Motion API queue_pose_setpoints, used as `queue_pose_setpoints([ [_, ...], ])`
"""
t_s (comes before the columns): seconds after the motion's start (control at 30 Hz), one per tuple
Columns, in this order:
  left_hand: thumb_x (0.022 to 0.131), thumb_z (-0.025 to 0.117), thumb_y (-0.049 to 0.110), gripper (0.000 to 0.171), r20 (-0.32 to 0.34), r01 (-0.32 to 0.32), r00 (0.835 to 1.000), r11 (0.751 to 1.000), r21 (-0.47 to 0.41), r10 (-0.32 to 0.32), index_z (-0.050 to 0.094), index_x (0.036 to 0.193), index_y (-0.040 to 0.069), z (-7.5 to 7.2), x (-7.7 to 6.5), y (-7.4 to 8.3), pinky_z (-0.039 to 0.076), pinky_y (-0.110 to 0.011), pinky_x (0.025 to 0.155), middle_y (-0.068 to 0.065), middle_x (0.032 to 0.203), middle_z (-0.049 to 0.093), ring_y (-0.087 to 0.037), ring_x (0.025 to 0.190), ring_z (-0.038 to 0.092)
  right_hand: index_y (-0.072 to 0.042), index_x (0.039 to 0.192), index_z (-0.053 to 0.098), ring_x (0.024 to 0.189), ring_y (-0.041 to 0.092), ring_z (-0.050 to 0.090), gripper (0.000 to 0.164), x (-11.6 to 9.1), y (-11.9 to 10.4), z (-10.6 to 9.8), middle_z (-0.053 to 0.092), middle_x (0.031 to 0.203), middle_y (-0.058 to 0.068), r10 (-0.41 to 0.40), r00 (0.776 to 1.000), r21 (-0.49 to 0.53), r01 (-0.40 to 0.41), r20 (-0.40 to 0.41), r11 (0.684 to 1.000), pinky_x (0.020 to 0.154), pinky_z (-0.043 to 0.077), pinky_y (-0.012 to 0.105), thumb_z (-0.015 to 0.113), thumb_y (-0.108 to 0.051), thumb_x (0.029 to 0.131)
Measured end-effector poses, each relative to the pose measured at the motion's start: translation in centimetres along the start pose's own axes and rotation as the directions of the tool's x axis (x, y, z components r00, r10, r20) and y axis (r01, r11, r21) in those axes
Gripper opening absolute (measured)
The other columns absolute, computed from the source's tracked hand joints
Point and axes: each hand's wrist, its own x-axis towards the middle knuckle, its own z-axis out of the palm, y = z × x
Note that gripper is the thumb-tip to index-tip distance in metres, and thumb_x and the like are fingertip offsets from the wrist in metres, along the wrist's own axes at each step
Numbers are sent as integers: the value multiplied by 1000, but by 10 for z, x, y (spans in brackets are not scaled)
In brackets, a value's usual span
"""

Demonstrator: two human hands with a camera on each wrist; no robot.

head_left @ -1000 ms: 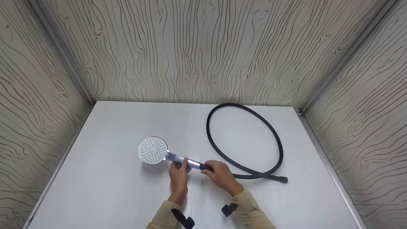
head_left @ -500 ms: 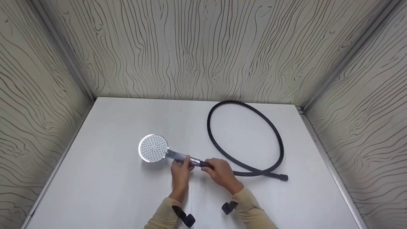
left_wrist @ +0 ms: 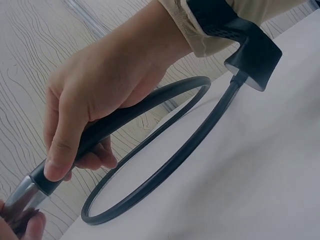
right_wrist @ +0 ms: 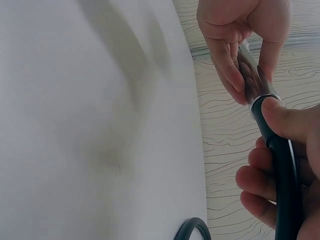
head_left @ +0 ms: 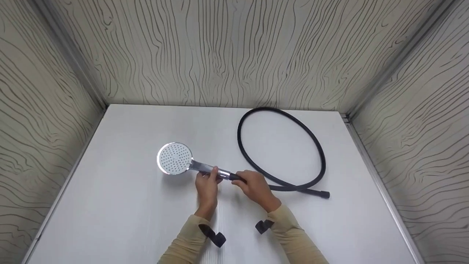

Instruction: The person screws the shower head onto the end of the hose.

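A chrome hand shower (head_left: pixel 175 158) is held just above the white table, its round, dotted spray face toward the head camera. My left hand (head_left: pixel 207 190) grips its handle, the thumb laid over the top. Where the handle ends, my right hand (head_left: pixel 255 187) holds the black end of the shower hose (head_left: pixel 239 135). In the right wrist view, the right thumb (right_wrist: pixel 282 117) presses on that black end, right against the chrome rim (right_wrist: pixel 264 97). Handle and hose end meet in line; the thread inside is hidden. Beyond the right hand the hose lies in one large loop.
The hose's free end (head_left: pixel 324 194) lies on the table (head_left: pixel 121 205) at the right, beneath where the loop crosses itself. Wood-patterned panels (head_left: pixel 220 51) stand at the back and both sides. Each sleeve carries a black wrist mount (head_left: pixel 218 239).
The head view has tilted, so the table, hose and hands sit higher in the frame. Both hands keep their grip on the hand shower and hose end, with little visible movement between them.
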Motion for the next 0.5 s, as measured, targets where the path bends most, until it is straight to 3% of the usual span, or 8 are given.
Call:
queue_pose_setpoints([
  [0.2, 98, 58, 16, 41, -2, -4, 1000, 999, -45, 4, 43, 129, -6, 4, 4, 6, 57, -30, 89, -23, 118, 62, -30, 106, 69, -10, 85, 68, 61, 3, 42, 15, 4, 0, -3, 59, 67, -2, -23, 999, -5, 23, -28, 1000, 54, 38, 15, 68, -24, 91],
  [0.5, 97, 59, 16, 40, -14, 15, 1000, 999, -50, -15, 45, 127, -8, 2, 3, 1, 58, -32, 88, -24, 115, 63, -27, 100, 70, -10, 83, 68, 58, 2, 41, 14, -2, 2, 1, 58, 65, -2, -36, 998, -29, 34, -45, 999, 52, 36, 14, 70, -23, 89],
])
